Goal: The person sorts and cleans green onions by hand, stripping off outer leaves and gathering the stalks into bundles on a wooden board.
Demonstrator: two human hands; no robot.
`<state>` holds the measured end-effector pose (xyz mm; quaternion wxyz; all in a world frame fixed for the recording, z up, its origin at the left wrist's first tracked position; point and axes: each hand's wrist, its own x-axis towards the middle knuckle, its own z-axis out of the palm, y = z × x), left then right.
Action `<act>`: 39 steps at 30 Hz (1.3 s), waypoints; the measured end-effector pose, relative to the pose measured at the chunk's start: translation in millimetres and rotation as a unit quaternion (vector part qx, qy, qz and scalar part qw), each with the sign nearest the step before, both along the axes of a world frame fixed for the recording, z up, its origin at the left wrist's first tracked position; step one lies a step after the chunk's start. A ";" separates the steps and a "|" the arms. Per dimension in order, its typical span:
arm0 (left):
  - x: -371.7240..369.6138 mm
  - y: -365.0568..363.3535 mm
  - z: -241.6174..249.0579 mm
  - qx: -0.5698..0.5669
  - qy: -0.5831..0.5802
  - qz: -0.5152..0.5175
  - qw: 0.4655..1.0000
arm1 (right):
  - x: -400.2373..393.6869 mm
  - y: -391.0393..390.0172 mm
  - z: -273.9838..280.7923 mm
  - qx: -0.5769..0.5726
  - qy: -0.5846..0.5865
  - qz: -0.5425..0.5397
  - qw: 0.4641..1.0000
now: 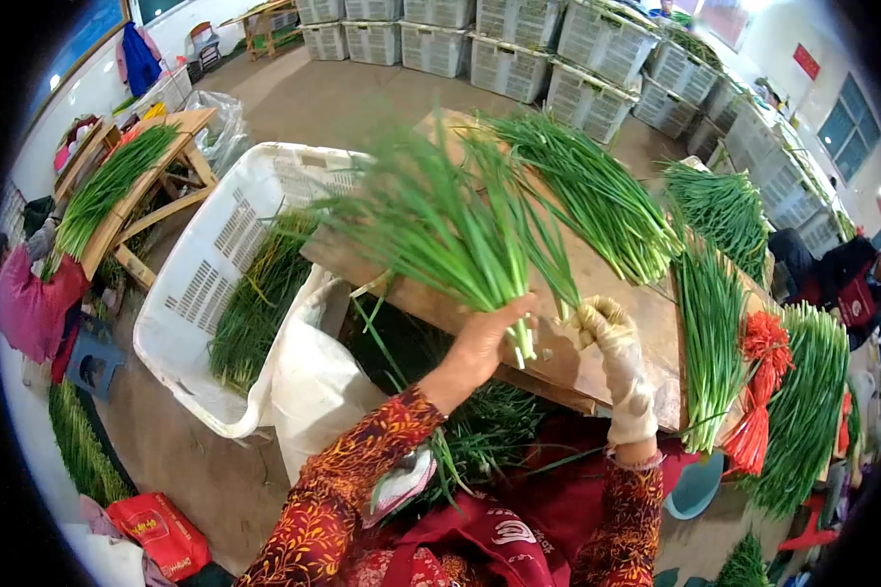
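Note:
My left hand (489, 338), bare, is wrapped round the lower stalks of a bunch of garlic chives (470, 235). The pale cut ends stick out below the fingers, and the leaf tips are blurred towards the upper left. My right hand (607, 338) wears a cream-coloured glove and pinches a few chive stalks (555, 264) beside that bunch. Both hands are above the near edge of a wooden board (607, 318). A pile of chives (597, 196) lies on the board beyond my hands, and another pile (705, 342) lies to the right.
Left of the board stands a white plastic crate (191, 284) holding chives, with white cloth (313, 382) over its near side. Red ties (764, 391) lie between chive piles at right. Stacked crates (509, 68) line the back. A blue stool (96, 354) and red bag (160, 533) are at left.

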<state>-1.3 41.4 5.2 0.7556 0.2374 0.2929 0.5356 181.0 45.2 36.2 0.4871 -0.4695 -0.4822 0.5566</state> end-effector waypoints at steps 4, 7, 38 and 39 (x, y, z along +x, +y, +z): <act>11.8 -2.7 -0.4 -0.025 -0.036 0.022 0.999 | -29.0 -20.3 2.6 -0.009 0.001 0.018 1.000; 12.8 -3.7 -9.0 -0.017 -0.016 0.044 0.999 | -43.4 -26.5 5.7 0.056 -0.104 -0.056 0.991; -12.3 -7.2 3.5 0.002 -0.066 -0.063 0.996 | -34.3 -23.0 32.2 -0.024 -0.098 0.122 0.987; -8.7 -6.5 0.0 0.012 -0.054 -0.042 0.998 | -38.2 -19.4 29.1 -0.108 -0.050 0.142 0.983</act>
